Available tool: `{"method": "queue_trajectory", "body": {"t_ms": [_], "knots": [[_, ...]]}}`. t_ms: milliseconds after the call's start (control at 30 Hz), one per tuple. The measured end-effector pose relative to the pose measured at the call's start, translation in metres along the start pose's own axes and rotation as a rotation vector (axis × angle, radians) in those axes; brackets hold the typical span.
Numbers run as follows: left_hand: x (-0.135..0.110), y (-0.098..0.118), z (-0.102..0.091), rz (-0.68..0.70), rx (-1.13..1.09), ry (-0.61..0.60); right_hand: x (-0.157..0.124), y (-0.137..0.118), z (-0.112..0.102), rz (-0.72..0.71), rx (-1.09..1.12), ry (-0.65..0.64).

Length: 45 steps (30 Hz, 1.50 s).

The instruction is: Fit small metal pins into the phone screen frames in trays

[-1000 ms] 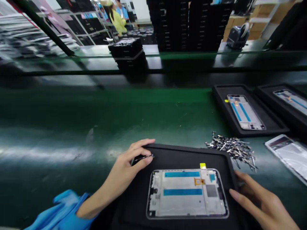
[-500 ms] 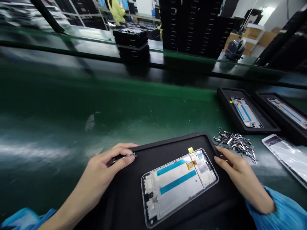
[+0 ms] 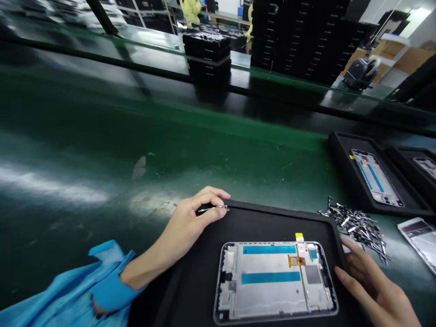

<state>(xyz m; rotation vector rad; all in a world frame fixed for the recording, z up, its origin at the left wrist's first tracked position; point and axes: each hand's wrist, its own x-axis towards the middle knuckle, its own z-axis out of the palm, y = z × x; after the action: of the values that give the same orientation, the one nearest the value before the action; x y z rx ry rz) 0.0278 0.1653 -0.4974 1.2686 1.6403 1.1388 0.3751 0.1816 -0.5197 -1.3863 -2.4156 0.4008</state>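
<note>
A black tray (image 3: 259,222) lies in front of me on the green conveyor belt (image 3: 170,145). In it rests a phone frame (image 3: 275,281), white inside, with two blue strips and a small yellow tab at its top edge. My left hand (image 3: 194,222) pinches thin metal tweezers (image 3: 213,209) and rests on the tray's far left corner. My right hand (image 3: 374,290) lies at the tray's right edge, fingers spread against it, holding nothing.
A heap of small metal parts (image 3: 357,225) lies right of the tray. Two more black trays with phone frames (image 3: 374,179) (image 3: 425,165) sit at far right, a clear film sheet (image 3: 420,238) beside them. Stacks of black trays (image 3: 207,54) stand beyond the belt.
The tray and frame have turned from a slant back to square in front of me. My right hand slid from the tray's far right corner down to its right edge. My left hand kept the tweezers.
</note>
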Motion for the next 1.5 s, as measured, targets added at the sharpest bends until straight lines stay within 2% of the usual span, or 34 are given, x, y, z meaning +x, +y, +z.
{"method": "queue_trajectory", "body": {"t_ms": [67,133,167,233,300,333,400,467,633,733,833,933,1033,1133,1267,1367,1433,1500], "knots": [[0.0,0.016,-0.004,0.066,0.058,0.014,0.0,0.01,-0.007,-0.066,-0.085,0.027],[-0.003,0.038,-0.002,0.163,0.093,0.01,0.008,0.005,-0.017,-0.134,-0.145,0.121],[-0.004,0.05,0.002,0.215,0.08,-0.026,0.015,-0.003,-0.023,-0.174,-0.146,0.169],[-0.008,0.069,0.019,0.275,0.019,-0.173,0.033,-0.027,-0.032,-0.271,-0.046,0.195],[-0.009,0.077,0.041,0.261,-0.044,-0.307,0.051,-0.054,-0.036,-0.327,0.131,0.124],[-0.009,0.077,0.052,0.235,-0.07,-0.347,0.059,-0.065,-0.036,-0.305,0.221,0.094],[-0.008,0.072,0.068,0.173,-0.105,-0.386,0.071,-0.079,-0.033,-0.271,0.373,0.014],[-0.007,0.065,0.076,0.133,-0.134,-0.397,0.078,-0.083,-0.029,-0.216,0.478,-0.064],[-0.005,0.059,0.074,0.116,-0.147,-0.389,0.078,-0.078,-0.017,-0.022,0.697,-0.077],[-0.005,0.059,0.074,0.124,-0.127,-0.386,0.077,-0.078,-0.015,0.024,0.753,-0.086],[-0.005,0.059,0.076,0.154,-0.028,-0.393,0.078,-0.077,-0.017,0.041,0.747,-0.108],[-0.004,0.061,0.075,0.228,0.138,-0.342,0.08,-0.072,-0.022,0.02,0.647,-0.155],[-0.001,0.065,0.073,0.379,0.242,-0.303,0.079,-0.069,-0.025,0.008,0.601,-0.196],[0.001,0.067,0.074,0.521,0.311,-0.322,0.078,-0.07,-0.021,0.049,0.65,-0.176],[0.002,0.066,0.077,0.513,0.327,-0.391,0.08,-0.073,-0.015,0.038,0.667,-0.17],[0.004,0.068,0.077,0.509,0.372,-0.416,0.083,-0.074,-0.017,-0.044,0.597,-0.185],[0.007,0.071,0.073,0.528,0.424,-0.429,0.082,-0.07,-0.019,-0.13,0.484,-0.128],[0.008,0.073,0.063,0.524,0.437,-0.379,0.074,-0.059,-0.02,-0.168,0.324,0.046]]}}
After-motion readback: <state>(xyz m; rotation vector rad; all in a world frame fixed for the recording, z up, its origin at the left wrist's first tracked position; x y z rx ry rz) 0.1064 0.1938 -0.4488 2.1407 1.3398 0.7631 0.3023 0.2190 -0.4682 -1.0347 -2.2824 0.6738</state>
